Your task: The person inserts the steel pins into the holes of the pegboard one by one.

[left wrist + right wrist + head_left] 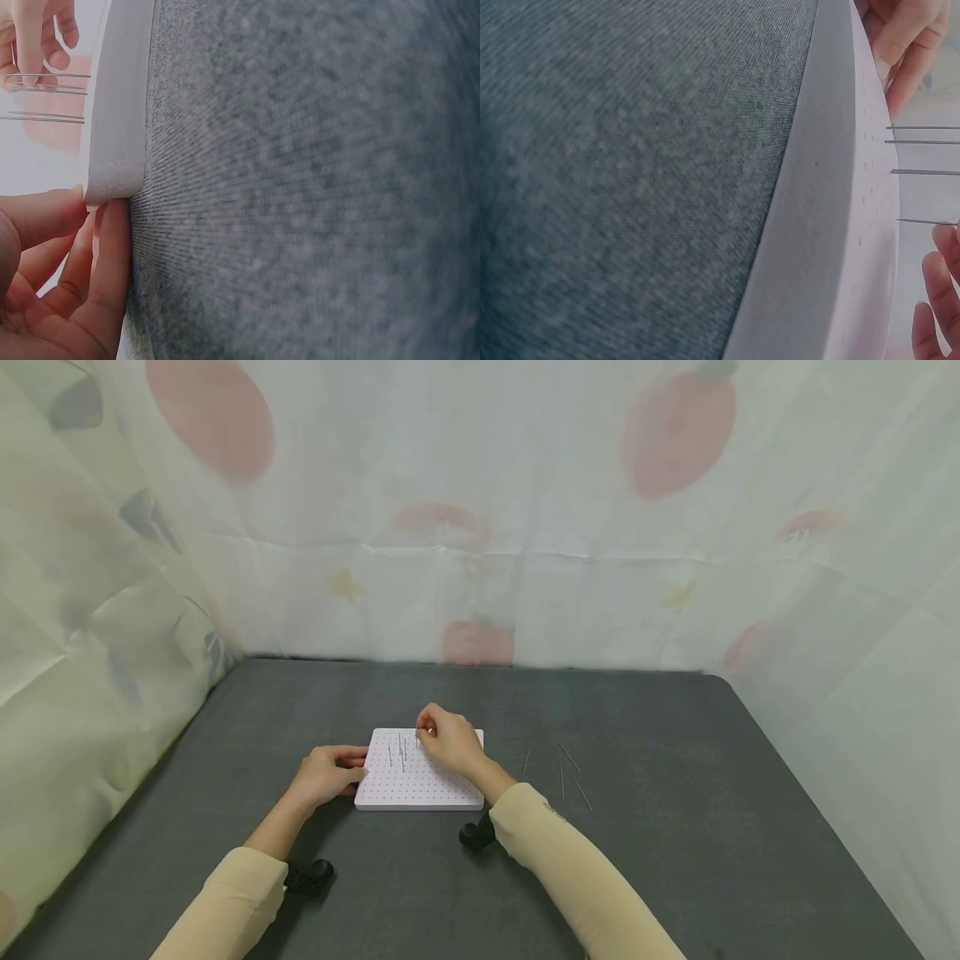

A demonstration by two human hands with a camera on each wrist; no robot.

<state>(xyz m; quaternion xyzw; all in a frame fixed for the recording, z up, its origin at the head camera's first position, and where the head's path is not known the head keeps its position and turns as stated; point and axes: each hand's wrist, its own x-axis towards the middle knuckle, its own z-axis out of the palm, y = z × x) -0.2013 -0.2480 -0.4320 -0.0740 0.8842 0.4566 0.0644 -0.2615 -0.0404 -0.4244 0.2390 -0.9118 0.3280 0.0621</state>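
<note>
A white perforated board (420, 789) lies flat on the dark table. Several thin metal pins (402, 760) stand upright in its left half. My left hand (321, 775) holds the board's left edge between thumb and fingers, and the left wrist view shows these fingertips (112, 217) at its corner. Over the back of the board, my right hand (453, 743) pinches another thin metal pin (922, 221) near its top. That pin's lower end meets the board surface in the right wrist view; how deep it sits in a hole I cannot tell.
Several loose pins (576, 793) lie on the table (675, 827) right of the board. Black wrist-worn devices (311, 877) show below both wrists. A pale patterned curtain (555, 610) hangs behind the table and along both sides.
</note>
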